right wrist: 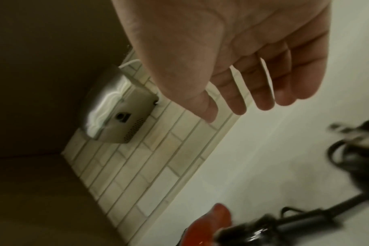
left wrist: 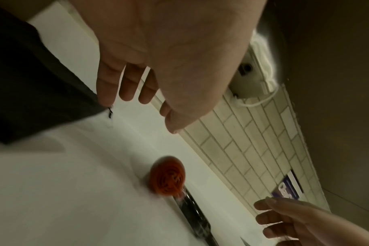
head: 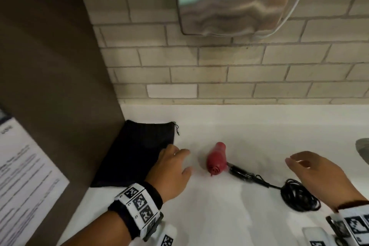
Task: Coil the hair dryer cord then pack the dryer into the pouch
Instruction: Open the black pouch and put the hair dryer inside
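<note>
Hair dryer lies mid-counter, not yet packed; its cord looks bundled near right. Left hand, fingers spread, holds nothing, hovering at the near right edge of the pouch. Right hand, loose and empty, is above the cord. Next, I'd say: left holds the pouch mouth open, right lifts dryer with coil gathered.

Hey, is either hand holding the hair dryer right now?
No, the red hair dryer lies on the white counter between the open left hand and right hand, touched by neither.
</note>
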Demonstrator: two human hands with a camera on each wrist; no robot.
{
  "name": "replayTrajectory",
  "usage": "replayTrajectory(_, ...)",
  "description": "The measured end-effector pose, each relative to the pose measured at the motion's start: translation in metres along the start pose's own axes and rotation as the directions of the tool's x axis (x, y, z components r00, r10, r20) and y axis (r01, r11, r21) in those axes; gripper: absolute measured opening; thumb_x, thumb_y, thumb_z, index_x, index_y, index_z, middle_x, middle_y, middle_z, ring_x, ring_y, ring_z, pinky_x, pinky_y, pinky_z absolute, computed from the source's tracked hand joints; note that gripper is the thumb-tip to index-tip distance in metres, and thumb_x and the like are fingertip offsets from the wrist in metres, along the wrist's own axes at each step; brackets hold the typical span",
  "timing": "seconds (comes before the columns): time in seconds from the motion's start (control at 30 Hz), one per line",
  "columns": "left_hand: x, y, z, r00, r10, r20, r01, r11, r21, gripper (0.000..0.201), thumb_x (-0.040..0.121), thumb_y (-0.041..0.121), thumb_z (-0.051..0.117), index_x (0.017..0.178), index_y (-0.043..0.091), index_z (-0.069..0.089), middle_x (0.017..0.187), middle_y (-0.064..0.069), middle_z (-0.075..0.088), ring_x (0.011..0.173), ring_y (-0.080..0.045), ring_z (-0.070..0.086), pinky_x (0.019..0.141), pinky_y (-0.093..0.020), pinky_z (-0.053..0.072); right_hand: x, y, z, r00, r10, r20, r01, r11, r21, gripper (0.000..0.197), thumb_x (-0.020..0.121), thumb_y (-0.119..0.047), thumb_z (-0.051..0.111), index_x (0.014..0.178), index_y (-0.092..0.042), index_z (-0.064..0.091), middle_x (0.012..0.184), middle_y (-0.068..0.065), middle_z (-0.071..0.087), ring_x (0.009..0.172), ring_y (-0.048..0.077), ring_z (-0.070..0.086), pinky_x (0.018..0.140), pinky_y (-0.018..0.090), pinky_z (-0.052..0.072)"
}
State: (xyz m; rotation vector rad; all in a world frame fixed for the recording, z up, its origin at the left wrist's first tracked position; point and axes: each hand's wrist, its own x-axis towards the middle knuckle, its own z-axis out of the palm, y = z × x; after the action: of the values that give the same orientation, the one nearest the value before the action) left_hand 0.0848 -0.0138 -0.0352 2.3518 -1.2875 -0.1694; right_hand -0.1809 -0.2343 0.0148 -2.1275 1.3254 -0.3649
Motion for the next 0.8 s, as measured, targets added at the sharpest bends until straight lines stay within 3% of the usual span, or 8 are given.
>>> replayTrajectory(0.1,-0.012,-0.029,-0.020,0.995,-0.091,-0.039,0.089,0.995,-0.041,0.047,0.094,0.035,0.060,0.140,0.024,0.052,0.130,-0.002,0.047,0.126,-0.021,0.042,0.109,-0.033,0.040,-0.002,-0.036,0.021,0.988,-0.153,0.016,0.152,0.987,0.047,0.016,0.090,-0.042,0.061,0.098,-0.030,0.068,0.096,-0.006,0.071,0.083,0.010,0.062,0.070,0.027,0.042)
replayTrajectory(0.2,-0.022,-0.059,-0.037,0.976,-0.208,-0.061,0.202,0.975,-0.097,0.044,0.093,0.037,0.062,0.135,0.024,0.057,0.128,-0.003,0.050,0.123,-0.022,0.048,0.108,-0.038,0.042,-0.002,-0.066,0.050,0.963,-0.256,0.085,0.247,0.963,0.104,0.006,0.089,-0.035,0.064,0.090,-0.033,0.069,0.091,-0.011,0.072,0.081,0.000,0.062,0.065,0.016,0.041)
replayTrajectory(0.33,-0.024,-0.092,-0.051,0.947,-0.315,-0.056,0.306,0.943,-0.134,0.037,0.093,0.036,0.063,0.127,0.023,0.062,0.125,-0.005,0.053,0.113,-0.026,0.056,0.102,-0.039,0.048,0.008,-0.104,0.100,0.923,-0.310,0.227,0.251,0.934,0.254,0.008,0.087,-0.026,0.066,0.080,-0.030,0.069,0.079,-0.010,0.071,0.073,0.011,0.066,0.065,0.026,0.046)
replayTrajectory(0.47,-0.009,-0.115,-0.057,0.909,-0.416,-0.037,0.402,0.894,-0.197,0.029,0.094,0.035,0.063,0.119,0.022,0.066,0.121,-0.005,0.058,0.104,-0.020,0.061,0.094,-0.031,0.049,0.031,-0.145,0.164,0.907,-0.189,0.377,0.012,0.904,0.427,0.017,0.082,-0.029,0.071,0.095,-0.019,0.069,0.081,0.008,0.074,0.069,0.025,0.072,0.070,0.040,0.063)
replayTrajectory(0.57,0.009,-0.127,-0.057,0.869,-0.494,-0.013,0.460,0.819,-0.343,0.020,0.093,0.031,0.063,0.108,0.019,0.071,0.111,-0.006,0.069,0.100,-0.023,0.065,0.092,-0.039,0.054,0.059,-0.175,0.211,0.906,-0.077,0.415,-0.136,0.878,0.459,0.030,0.083,-0.016,0.072,0.111,-0.008,0.064,0.081,0.012,0.069,0.072,0.029,0.068,0.080,0.048,0.062)
replayTrajectory(0.67,0.030,-0.135,-0.057,0.840,-0.543,-0.010,0.476,0.745,-0.468,0.018,0.094,0.026,0.061,0.103,0.015,0.071,0.104,-0.008,0.073,0.098,-0.028,0.068,0.091,-0.049,0.056,0.091,-0.196,0.251,0.921,-0.062,0.383,-0.098,0.918,0.384,0.046,0.077,-0.023,0.073,0.120,-0.012,0.060,0.092,0.012,0.071,0.086,0.033,0.071,0.084,0.048,0.060)
replayTrajectory(0.73,0.044,-0.139,-0.056,0.831,-0.556,-0.009,0.479,0.725,-0.495,0.018,0.095,0.025,0.060,0.103,0.012,0.071,0.105,-0.009,0.072,0.098,-0.029,0.068,0.091,-0.048,0.057,0.111,-0.208,0.266,0.929,-0.075,0.363,-0.037,0.955,0.293,0.062,0.073,-0.031,0.074,0.130,-0.014,0.054,0.108,0.014,0.069,0.095,0.033,0.069,0.087,0.041,0.058)
replayTrajectory(0.8,0.058,-0.144,-0.053,0.831,-0.556,0.001,0.481,0.718,-0.503,0.017,0.095,0.023,0.060,0.104,0.012,0.070,0.103,-0.009,0.072,0.089,-0.027,0.067,0.085,-0.042,0.058,0.132,-0.215,0.277,0.941,-0.070,0.332,-0.012,0.971,0.239,0.070,0.075,-0.033,0.076,0.135,-0.014,0.046,0.109,0.011,0.065,0.094,0.029,0.064,0.083,0.031,0.052)
